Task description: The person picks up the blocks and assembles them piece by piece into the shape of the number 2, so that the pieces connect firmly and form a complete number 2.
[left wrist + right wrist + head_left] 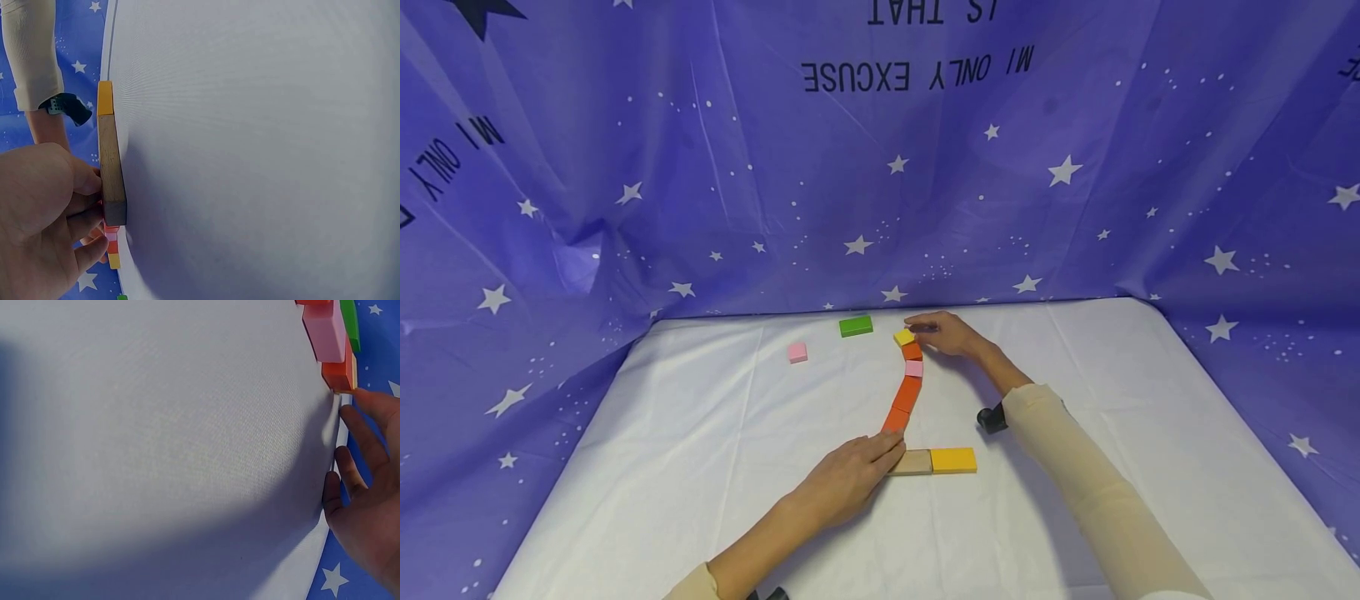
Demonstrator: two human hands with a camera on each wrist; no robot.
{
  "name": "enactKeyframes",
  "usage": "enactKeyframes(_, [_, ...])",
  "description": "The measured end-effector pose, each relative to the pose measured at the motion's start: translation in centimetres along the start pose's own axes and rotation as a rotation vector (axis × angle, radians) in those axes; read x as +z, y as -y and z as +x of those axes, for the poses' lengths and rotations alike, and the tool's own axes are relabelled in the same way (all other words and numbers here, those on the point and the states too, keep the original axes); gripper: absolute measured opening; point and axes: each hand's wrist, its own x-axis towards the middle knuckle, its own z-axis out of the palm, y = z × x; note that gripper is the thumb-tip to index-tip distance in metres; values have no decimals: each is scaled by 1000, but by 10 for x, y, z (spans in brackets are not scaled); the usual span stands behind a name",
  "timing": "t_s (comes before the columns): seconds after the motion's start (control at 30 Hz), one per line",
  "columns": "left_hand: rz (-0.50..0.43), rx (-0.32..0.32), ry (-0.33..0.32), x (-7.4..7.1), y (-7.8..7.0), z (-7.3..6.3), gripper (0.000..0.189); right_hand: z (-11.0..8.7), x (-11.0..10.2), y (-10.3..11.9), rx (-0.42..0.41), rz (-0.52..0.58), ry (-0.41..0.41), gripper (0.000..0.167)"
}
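Note:
A curving row of blocks lies on the white cloth: orange blocks (pixel 907 395), a pink block (pixel 913 368), another orange block (pixel 912 352) and a yellow block (pixel 903 337) at the far end. At its near end, a plain wooden block (pixel 913 462) joins a yellow-orange block (pixel 953 460). My left hand (pixel 853 479) rests its extended fingers over the corner where the orange and wooden blocks meet, hiding it; the left wrist view shows the thumb against the wooden block (pixel 111 165). My right hand (pixel 951 335) touches beside the far yellow block, its fingers (pixel 365 440) loosely extended.
A green block (pixel 856 326) lies near the cloth's far edge, left of the row. Closer in and further left is a loose pink block (pixel 797 353). Behind the table hangs a blue-purple curtain (pixel 880 192) with stars. A black strap piece (pixel 992 418) sticks out from the right wrist.

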Motion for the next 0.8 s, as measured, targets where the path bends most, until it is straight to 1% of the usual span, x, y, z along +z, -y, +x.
enactKeyframes(0.13, [8, 2, 2, 0, 0, 0, 43, -1, 0, 1, 37, 4, -7, 44])
enactKeyframes(0.23, [12, 3, 2, 0, 0, 0, 42, -1, 2, 0, 68, -22, -30, 45])
enactKeyframes(0.43, [6, -12, 31, -1, 0, 1, 41, -8, 5, 4, 72, -68, -90, 46])
enactKeyframes(0.63, [8, -23, 45, -1, -1, 1, 41, -17, 7, 6, 84, -96, -80, 51])
enactKeyframes(0.8, [8, -14, 27, 0, 0, 1, 41, -24, 12, 12, 74, -126, -74, 54])
